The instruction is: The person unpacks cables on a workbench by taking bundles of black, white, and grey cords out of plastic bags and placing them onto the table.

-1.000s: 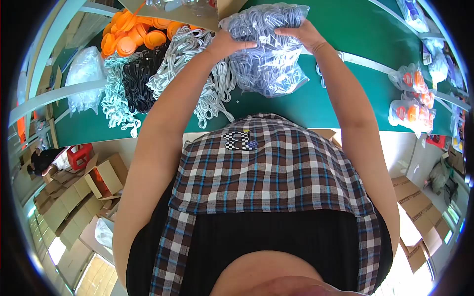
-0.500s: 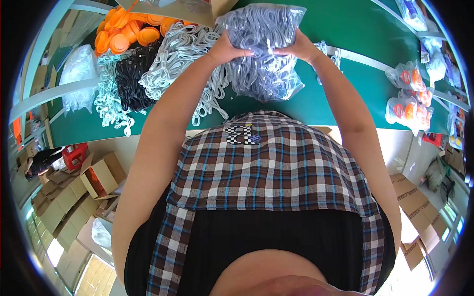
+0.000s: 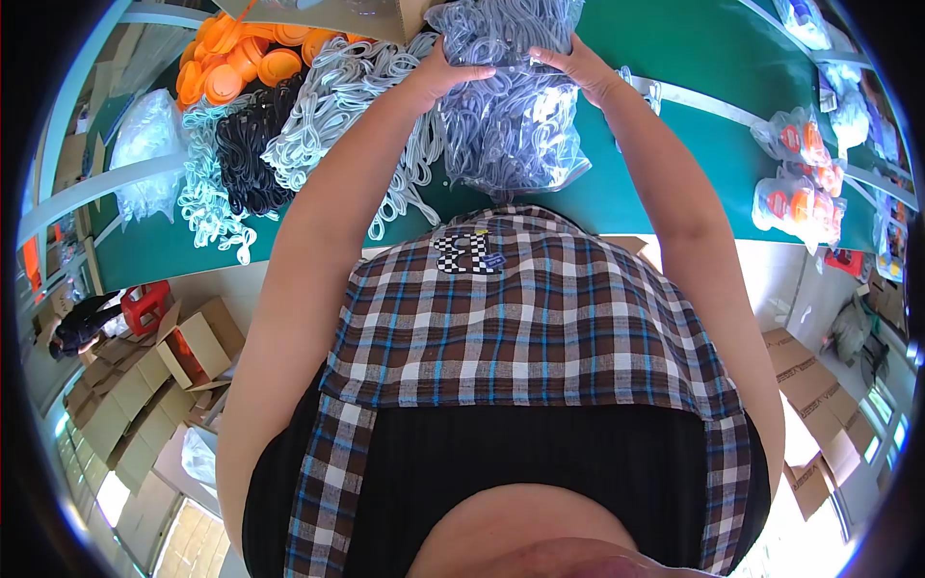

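A clear plastic bag of grey cords (image 3: 513, 130) stands over the green table in front of me, its top cut off by the upper edge of the view. My left hand (image 3: 445, 77) grips its left side, thumb pressed across the plastic. On the opposite side my right hand (image 3: 581, 69) holds it the same way; most fingers of both hands are hidden behind the bag. Left of my left hand lie white cords (image 3: 332, 111), black cords (image 3: 252, 144) and pale green cords (image 3: 202, 173) in loose piles.
Orange round pieces (image 3: 231, 67) are heaped at the back left, beside an open cardboard box (image 3: 385, 21). A plastic bag (image 3: 146, 149) lies at the table's left end. Bagged orange items (image 3: 802, 207) sit at the right end. Cartons (image 3: 135, 395) and a person (image 3: 82, 323) are on the floor side.
The bag has shifted slightly away from me and to the left, both hands moving with it. Its upper part now reaches the top of the view.
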Available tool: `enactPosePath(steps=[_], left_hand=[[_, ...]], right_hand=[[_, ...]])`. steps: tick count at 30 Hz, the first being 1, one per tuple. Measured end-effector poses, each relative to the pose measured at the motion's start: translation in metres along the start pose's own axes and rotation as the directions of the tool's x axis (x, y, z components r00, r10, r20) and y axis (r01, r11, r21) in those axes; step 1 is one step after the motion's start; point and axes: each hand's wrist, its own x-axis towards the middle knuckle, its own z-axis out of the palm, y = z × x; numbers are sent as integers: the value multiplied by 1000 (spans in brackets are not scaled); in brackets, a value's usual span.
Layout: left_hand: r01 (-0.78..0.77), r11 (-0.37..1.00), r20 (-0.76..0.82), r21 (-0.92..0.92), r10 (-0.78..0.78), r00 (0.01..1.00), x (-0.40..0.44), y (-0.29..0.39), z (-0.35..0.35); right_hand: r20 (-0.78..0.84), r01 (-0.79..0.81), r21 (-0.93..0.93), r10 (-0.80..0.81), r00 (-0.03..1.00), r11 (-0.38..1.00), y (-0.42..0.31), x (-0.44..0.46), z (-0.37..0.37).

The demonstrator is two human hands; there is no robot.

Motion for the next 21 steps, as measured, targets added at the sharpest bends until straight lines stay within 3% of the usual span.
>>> enactPosePath(steps=[6, 10, 21], left_hand=[[12, 1000, -65, -29, -14, 998, -19, -1, 6], [91, 981, -98, -171, -109, 989, -25, 3, 12], [94, 980, -119, -178, -117, 986, -44, 12, 29]], right_hand=[[29, -12, 102, 9, 1000, 995, 34, 7, -13], [40, -43, 149, 37, 999, 988, 37, -1, -14], [85, -95, 237, 77, 993, 967, 32, -32, -8]])
